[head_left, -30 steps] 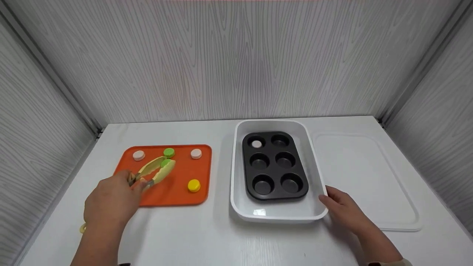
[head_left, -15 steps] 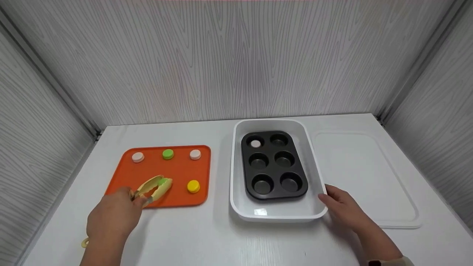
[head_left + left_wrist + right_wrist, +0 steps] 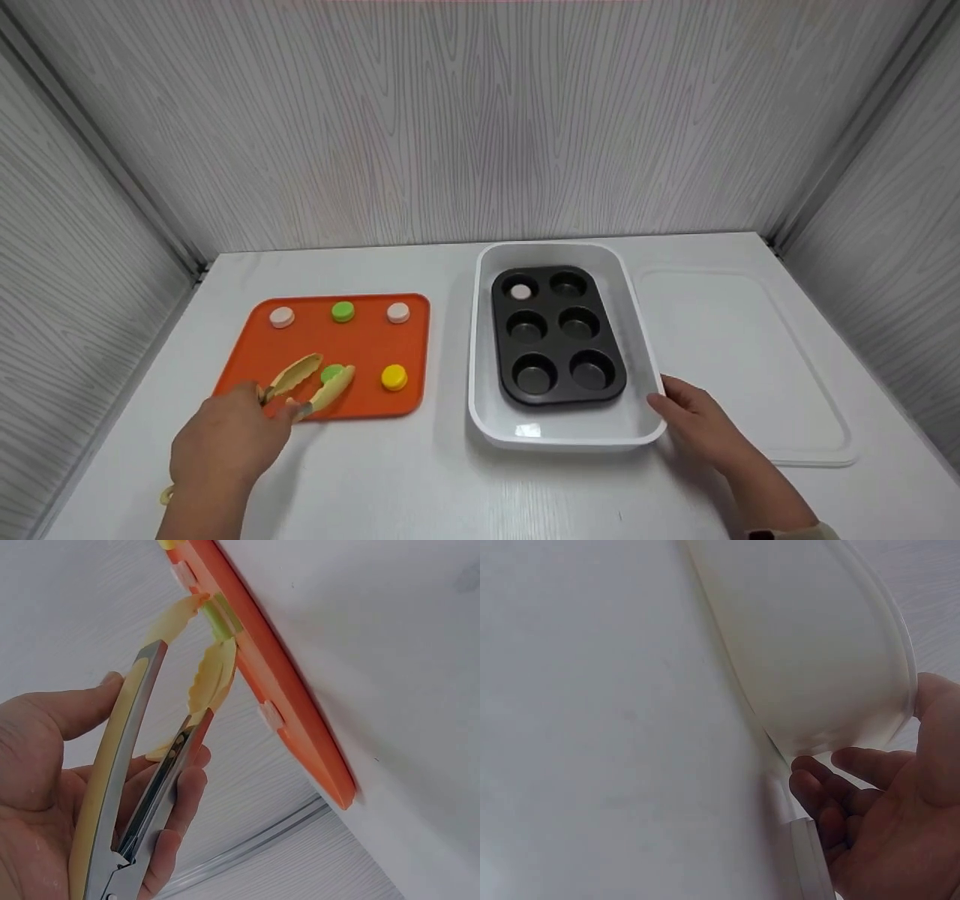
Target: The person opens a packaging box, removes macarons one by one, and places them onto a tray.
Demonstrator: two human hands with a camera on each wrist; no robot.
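Observation:
My left hand grips yellow-tipped kitchen tongs over the front of an orange tray. The tong tips stand apart, with a green macaron beside the right tip. In the left wrist view, that green macaron appears against the tray, close to the tong tips. My right hand holds the near right corner of a deep white tub, thumb at its rim and fingers by the outer wall. Inside the tub lies a black muffin tin with one pale pink macaron in its back left cup.
Along the tray's back edge sit a pink macaron, another green macaron and a second pink macaron. A yellow macaron lies near the front right. Right of the tub, a flat white lid rests on the table.
My left hand has brought the green macaron from the tray's back middle toward the front, and the tongs have spread from it. The right hand keeps its place at the tub.

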